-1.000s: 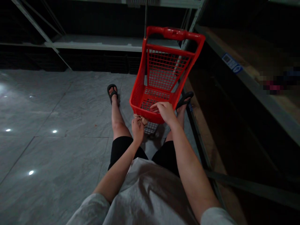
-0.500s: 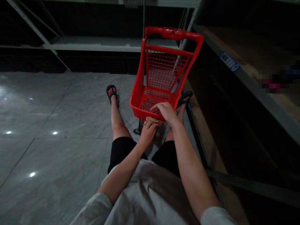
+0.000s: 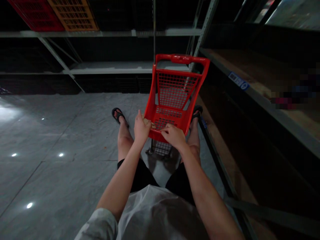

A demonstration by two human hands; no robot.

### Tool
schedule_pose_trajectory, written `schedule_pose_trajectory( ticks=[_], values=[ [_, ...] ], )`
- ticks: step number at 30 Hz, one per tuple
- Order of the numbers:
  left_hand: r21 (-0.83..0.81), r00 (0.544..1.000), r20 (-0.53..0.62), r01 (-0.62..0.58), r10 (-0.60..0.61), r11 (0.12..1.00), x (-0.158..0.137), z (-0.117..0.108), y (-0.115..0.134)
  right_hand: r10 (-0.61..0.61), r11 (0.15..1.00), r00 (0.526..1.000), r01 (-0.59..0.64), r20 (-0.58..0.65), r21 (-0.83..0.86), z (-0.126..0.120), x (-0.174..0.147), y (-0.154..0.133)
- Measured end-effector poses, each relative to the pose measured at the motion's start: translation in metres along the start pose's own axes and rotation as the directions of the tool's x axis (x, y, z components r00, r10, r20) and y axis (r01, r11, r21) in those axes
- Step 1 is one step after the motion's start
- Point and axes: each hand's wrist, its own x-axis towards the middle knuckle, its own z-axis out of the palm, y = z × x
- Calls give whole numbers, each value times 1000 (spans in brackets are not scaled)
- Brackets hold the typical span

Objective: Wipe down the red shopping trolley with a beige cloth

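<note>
A small red plastic shopping cart [image 3: 172,90] stands between my knees, its near rim facing me. At the near left corner of its basket, my left hand [image 3: 141,129] is closed on a tan cloth [image 3: 147,122], pressed against the rim. My right hand [image 3: 174,136] has its fingers curled over the near rim, right of the middle. Part of the cloth is hidden by my left hand.
A dark wooden shelf with a blue label [image 3: 238,81] runs along my right. Ahead stands a white metal rack [image 3: 112,70], with red and orange crates [image 3: 73,15] above. Grey tiled floor [image 3: 62,180] stretches to my left. My sandalled feet flank the cart.
My left hand has moved with the cloth from below the near rim up to the left corner. My right hand has come back from inside the basket onto the rim. The view has tilted up.
</note>
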Motion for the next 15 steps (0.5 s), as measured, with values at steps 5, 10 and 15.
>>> schedule_pose_trajectory(
  ticks=[5, 10, 15],
  values=[
    [330, 967, 254, -83, -4, 940, 56, -3, 21, -64, 997, 997, 63, -37, -43, 6, -6, -1],
    [539, 947, 320, -207, 30, 816, 99, 6, 42, -112, 992, 993, 109, -45, -64, 10, -3, -5],
    [539, 956, 292, -184, 23, 822, 89, 12, 42, -127, 991, 992, 126, -29, -42, 6, -1, 0]
  ],
)
